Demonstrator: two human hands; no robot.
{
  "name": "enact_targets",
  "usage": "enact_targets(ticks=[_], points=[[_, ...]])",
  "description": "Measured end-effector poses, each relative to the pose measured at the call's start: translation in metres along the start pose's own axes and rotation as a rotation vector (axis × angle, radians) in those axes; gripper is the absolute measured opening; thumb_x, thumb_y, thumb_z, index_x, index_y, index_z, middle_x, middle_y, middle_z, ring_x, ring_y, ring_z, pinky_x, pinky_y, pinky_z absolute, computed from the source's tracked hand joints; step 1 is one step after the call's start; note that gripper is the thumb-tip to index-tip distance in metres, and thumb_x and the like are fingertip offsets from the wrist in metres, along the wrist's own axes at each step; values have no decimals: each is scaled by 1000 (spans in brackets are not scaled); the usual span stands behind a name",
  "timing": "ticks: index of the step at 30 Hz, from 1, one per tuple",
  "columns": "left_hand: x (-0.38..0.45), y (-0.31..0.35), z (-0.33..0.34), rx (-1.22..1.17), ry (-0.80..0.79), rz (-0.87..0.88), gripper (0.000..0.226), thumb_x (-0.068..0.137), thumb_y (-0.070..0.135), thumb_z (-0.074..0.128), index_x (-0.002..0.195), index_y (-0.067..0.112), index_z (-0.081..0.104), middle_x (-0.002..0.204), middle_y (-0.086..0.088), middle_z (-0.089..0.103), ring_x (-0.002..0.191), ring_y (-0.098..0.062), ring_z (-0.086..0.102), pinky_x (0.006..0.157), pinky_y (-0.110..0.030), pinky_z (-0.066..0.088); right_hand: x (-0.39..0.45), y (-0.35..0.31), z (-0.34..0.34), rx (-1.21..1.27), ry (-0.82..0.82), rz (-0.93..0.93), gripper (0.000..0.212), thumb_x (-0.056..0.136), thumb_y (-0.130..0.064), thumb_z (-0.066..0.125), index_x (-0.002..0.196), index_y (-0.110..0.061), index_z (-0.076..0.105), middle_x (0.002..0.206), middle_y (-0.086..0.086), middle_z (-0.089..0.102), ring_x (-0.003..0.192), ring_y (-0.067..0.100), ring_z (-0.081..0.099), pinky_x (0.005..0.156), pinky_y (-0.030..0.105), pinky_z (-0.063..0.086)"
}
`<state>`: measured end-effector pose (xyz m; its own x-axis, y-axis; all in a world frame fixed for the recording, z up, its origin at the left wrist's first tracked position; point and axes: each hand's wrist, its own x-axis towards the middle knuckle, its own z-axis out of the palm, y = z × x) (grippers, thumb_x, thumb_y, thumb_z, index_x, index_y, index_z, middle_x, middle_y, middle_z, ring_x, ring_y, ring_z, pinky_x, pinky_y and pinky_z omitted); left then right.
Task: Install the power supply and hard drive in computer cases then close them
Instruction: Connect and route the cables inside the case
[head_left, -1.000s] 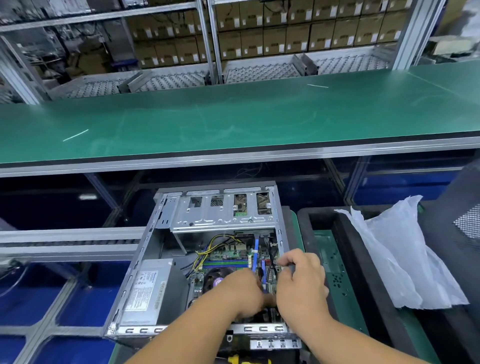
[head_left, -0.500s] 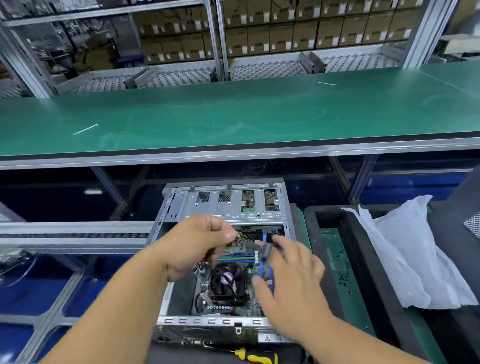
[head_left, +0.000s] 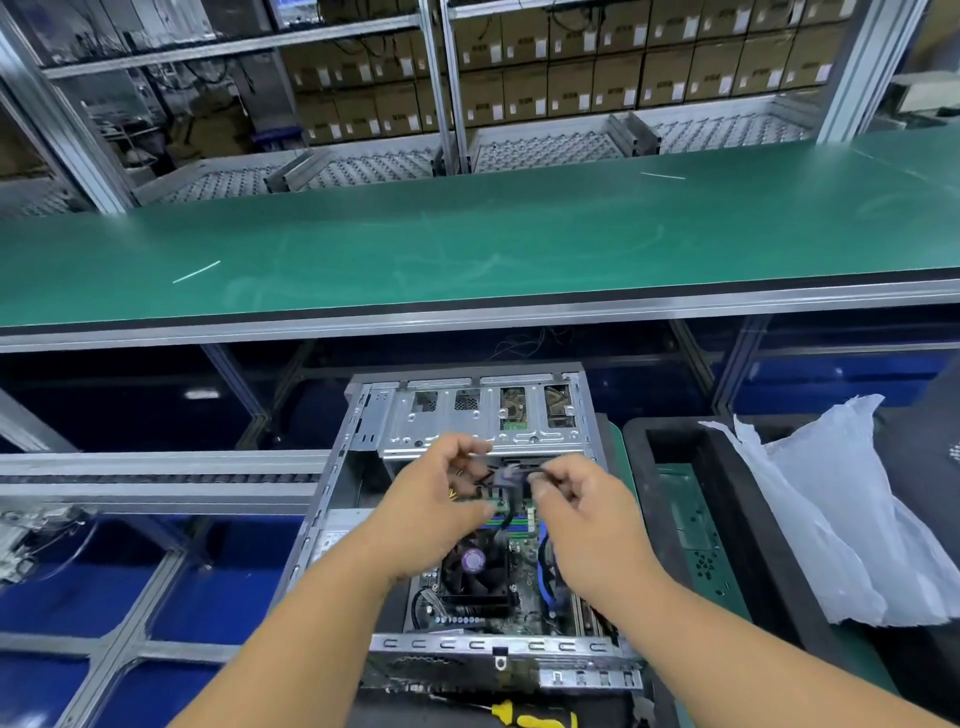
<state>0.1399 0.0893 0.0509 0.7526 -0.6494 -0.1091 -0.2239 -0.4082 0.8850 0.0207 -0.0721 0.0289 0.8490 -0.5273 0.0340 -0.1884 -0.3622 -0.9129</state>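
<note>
Left hand (head_left: 434, 512): raised over the open case, fingers curled; a dark cable connector (head_left: 511, 475) is pinched at the fingertips, blurred by motion.
Right hand (head_left: 584, 512): held just at 3 o'clock of the left hand, fingers curled onto the same connector from the other side; the two hands are brought together on it.
Cable: a dark lead is seen dropping from the connector toward the board; its far end cannot be told.
Computer case (head_left: 332, 499): laid on its side, lid off, directly beneath the hands.
Drive cage (head_left: 480, 415): bare metal, set at 12 o'clock of the hands, inside the case; whether a hard drive is fitted cannot be told.
Motherboard (head_left: 524, 577): exposed at 6 o'clock of the hands, with a black cooler fan (head_left: 475, 571) on it.
Blue cable (head_left: 545, 571): looped inside the case, under the right wrist.
Power supply (head_left: 337, 535): only a grey corner is seen in the case at 9 o'clock, behind the left forearm.
Screwdriver (head_left: 524, 717): yellow handle, lying at 6 o'clock, just outside the case edge.
Black tray (head_left: 748, 525): placed at 3 o'clock of the case, a green panel lying in it.
Plastic bag (head_left: 841, 519): white, crumpled, draped over the tray's far side.
Surface (head_left: 467, 249): green, stretched across at 12 o'clock beyond the case.
Cardboard boxes (head_left: 623, 78): stacked on shelves behind the surface.
</note>
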Motion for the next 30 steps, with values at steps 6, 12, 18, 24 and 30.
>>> enact_targets(ticks=[6,12,18,24,30], points=[[11,-47,20,258,-265,-214,50,90,27,72,137,37,56,108,5,63,77,-13,61,68,-28,51,-8,7,2,228,120,86,31,106,-16,46,97,-43,57,76,-4,71,49,13,56,46,20,43],[34,-53,44,218,-199,-156,44,84,20,82,123,35,67,91,10,69,82,-11,64,77,-18,51,-9,9,-1,266,91,100,44,108,-8,38,104,-45,62,83,-1,69,53,21,67,50,20,47],[57,-53,49,133,-98,-142,18,99,28,66,82,29,74,68,19,66,63,0,54,62,-20,43,-9,11,-7,308,74,105,50,108,-7,39,97,-51,61,89,-1,73,63,23,70,59,27,53],[74,-73,41,270,18,-179,12,98,21,64,90,14,67,86,-3,71,76,-17,60,80,-35,53,-12,13,2,192,90,63,48,107,-10,42,100,-56,55,92,-15,70,76,9,68,64,16,48],[87,-86,39,534,-24,-178,12,97,30,66,92,22,72,88,1,72,82,-21,66,74,-33,55,-11,16,5,185,79,87,46,108,-11,41,106,-52,60,91,-17,71,82,5,68,64,19,47]])
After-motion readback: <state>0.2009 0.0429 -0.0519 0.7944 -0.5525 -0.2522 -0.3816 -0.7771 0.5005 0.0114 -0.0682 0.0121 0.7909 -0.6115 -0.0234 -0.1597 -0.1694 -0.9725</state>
